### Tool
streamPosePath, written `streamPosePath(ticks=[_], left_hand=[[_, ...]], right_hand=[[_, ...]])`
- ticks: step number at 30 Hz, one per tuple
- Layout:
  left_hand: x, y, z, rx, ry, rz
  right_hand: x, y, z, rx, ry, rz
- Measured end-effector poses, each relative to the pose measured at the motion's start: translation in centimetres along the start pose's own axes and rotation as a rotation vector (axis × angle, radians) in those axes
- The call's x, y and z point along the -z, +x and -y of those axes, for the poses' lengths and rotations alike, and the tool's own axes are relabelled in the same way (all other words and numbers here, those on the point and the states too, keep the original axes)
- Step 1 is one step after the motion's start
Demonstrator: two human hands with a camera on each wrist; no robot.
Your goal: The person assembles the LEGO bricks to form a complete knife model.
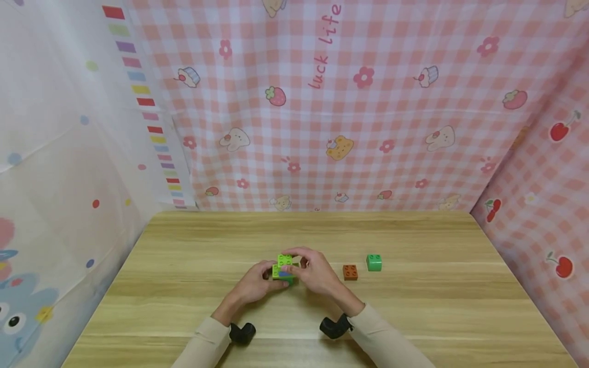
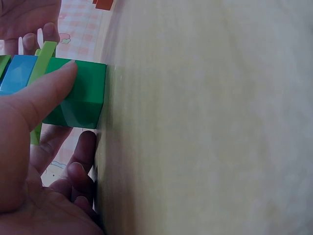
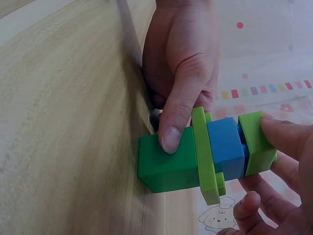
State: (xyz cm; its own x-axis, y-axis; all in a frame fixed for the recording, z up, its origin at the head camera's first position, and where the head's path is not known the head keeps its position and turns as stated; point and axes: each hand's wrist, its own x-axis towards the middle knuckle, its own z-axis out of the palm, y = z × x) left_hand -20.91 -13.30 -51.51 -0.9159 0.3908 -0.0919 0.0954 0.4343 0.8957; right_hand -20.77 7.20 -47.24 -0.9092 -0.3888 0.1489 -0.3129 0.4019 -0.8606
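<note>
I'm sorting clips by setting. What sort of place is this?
Probably an indoor tabletop play or filming corner: a pale wood-grain tabletop, a pink-and-white checked backdrop printed with cupcakes and strawberries, and a stack of green and blue plastic toy bricks.

Soft, even light fills the head view, leaving a pale sheen on the near tabletop [image 1: 287,337]. The left wrist view is dimmer and hazy, its grain blurred; a soft-edged shadow darkens the tabletop in the right wrist view.
</note>
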Motion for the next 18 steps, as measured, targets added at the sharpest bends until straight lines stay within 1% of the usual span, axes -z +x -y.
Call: streamPosePath(ticks=[5,13,18], left_hand=[[-0.04,0.02,0.07,-0.008,-0.006,-0.001],[0.00,0.09,0.23,-0.010,-0.002,0.004],[0.01,0.07,0.09,-0.006,0.000,0.002]], right_hand=[[-0.04,0.09,-0.17,-0.007,0.001,-0.003],[-0.15,-0.06,-0.03,-0.001,0.048,-0.009],[-0.11,-0.07,0.16,-0.008,0.014,-0.009]])
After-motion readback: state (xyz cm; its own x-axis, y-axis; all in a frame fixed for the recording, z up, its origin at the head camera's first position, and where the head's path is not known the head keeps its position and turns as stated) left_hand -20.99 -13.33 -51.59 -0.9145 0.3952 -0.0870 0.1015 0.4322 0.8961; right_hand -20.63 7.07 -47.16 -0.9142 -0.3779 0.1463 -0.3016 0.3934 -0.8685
